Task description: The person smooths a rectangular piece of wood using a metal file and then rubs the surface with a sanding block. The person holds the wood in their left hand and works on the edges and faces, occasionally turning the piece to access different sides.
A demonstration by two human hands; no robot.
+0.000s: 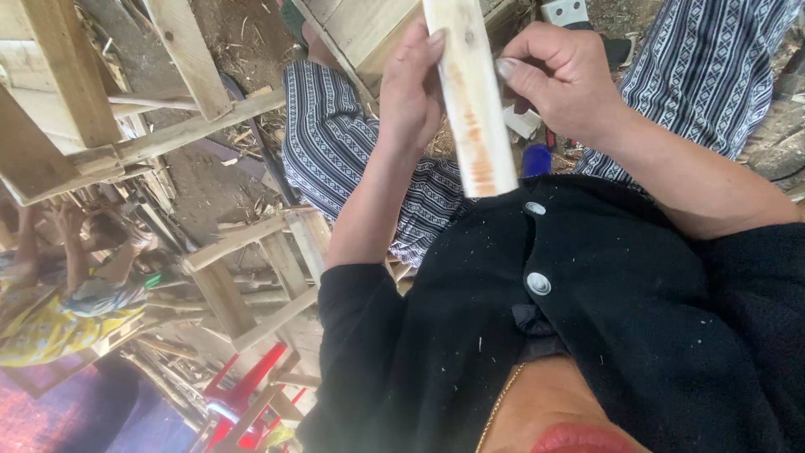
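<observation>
A pale wooden slat (474,109) with an orange-brown stain stands upright in front of my chest, its lower end near my black buttoned jacket (587,319). My left hand (411,92) grips the slat along its left edge, fingertips curled over its top part. From the other side, my right hand (562,80) pinches the right edge near the top with thumb and fingers. Both hands are closed on the slat.
My knees in striped trousers (335,143) spread below the slat, with a blue object (537,159) between them. Rough wooden frames (168,101) and a stool frame (251,277) stand left. A person in yellow clothing (50,319) crouches far left. A red plastic stool (243,394) lies lower left.
</observation>
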